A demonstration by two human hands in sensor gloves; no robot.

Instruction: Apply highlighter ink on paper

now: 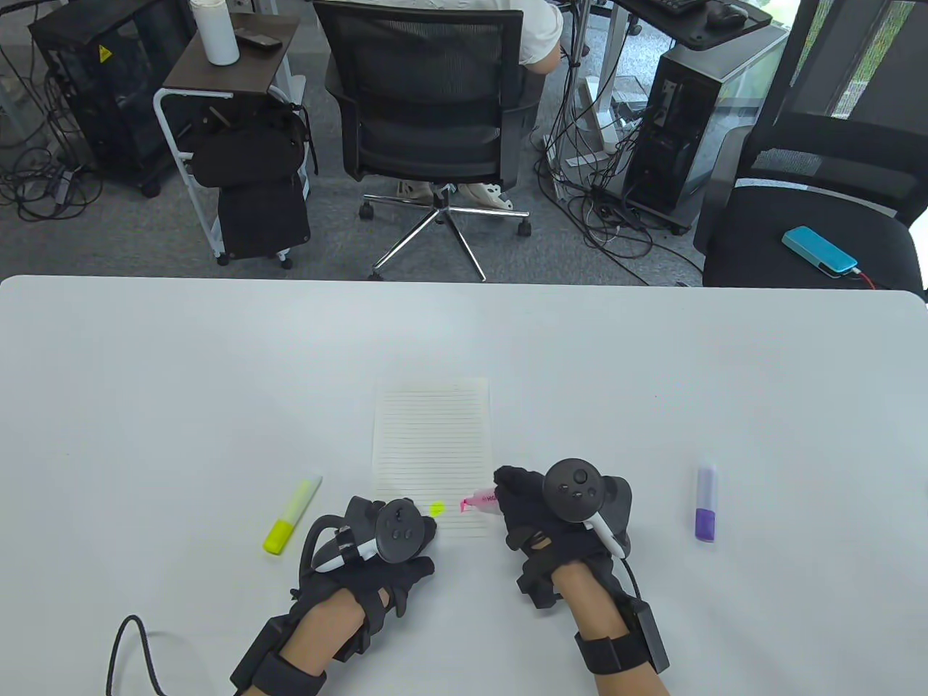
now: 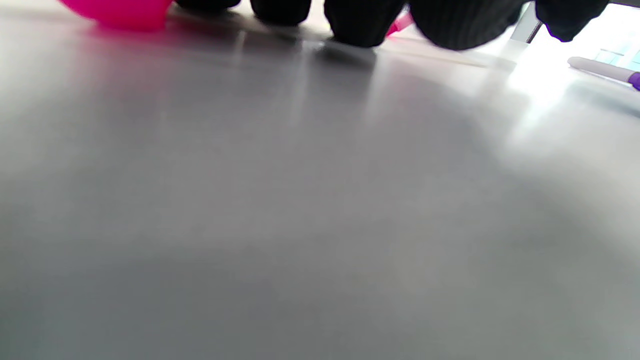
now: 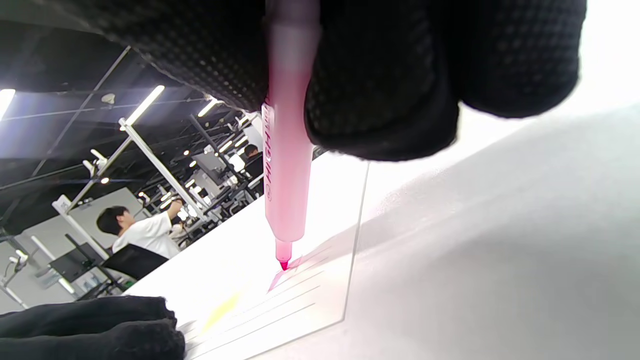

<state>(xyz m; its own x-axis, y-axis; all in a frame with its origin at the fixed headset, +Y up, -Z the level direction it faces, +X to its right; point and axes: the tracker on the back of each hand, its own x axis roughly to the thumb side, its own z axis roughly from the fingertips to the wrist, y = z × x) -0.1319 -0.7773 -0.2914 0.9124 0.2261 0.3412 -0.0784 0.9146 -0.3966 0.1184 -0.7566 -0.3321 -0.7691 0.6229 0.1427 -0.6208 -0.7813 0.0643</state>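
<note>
Presently my right hand (image 1: 558,518) holds the pink highlighter (image 3: 285,185) in a firm grip, tip on the paper (image 1: 431,449) near its bottom right corner. I judge my left hand (image 1: 388,544) steadies the sheet; its grip I cannot tell. Open tabletop (image 1: 652,377) surrounds

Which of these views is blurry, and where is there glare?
Left wrist view: nearly all soft grey table, with glare at upper right beside the purple highlighter. Right wrist view: the pink highlighter tip on the paper is fairly sharp, the gloved fingers blurred, the table washed out white. Table view: sharp and evenly lit.
</note>
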